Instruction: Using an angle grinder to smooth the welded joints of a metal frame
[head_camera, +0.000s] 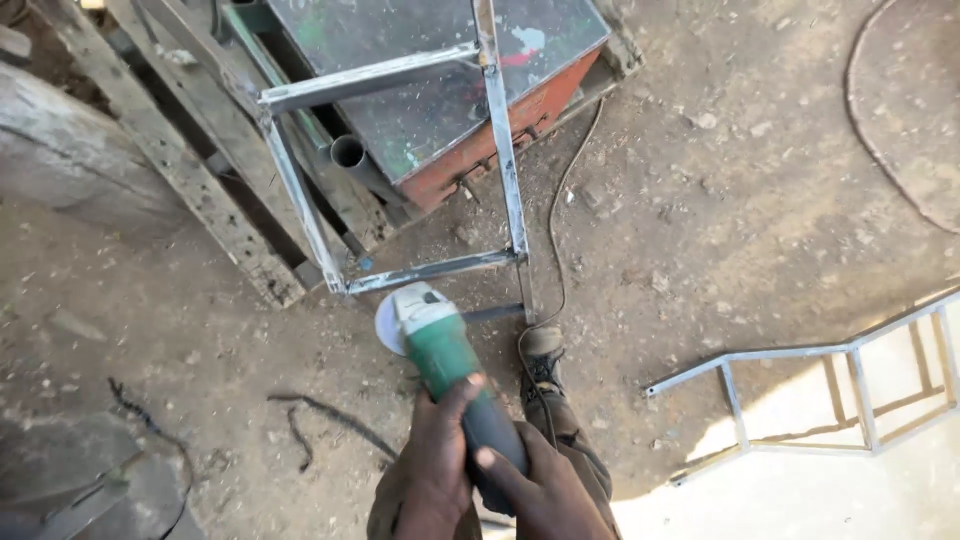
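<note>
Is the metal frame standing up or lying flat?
Standing up, tilted. The metal frame has its low bar on the dirt and its top leaning against the rusty box, near the grinder.

Packed dirt ground (740, 200) strewn with pebbles lies mostly in shade, with a bright sunlit patch at lower right. Weathered wooden planks (190, 180) and a paint-splattered metal box (440, 90) sit at the top.

sharp daylight shade (sunlit patch lower right)

Bare hands, dusty brown trousers (570, 440), and a worn brown laced boot (542, 352).
</note>
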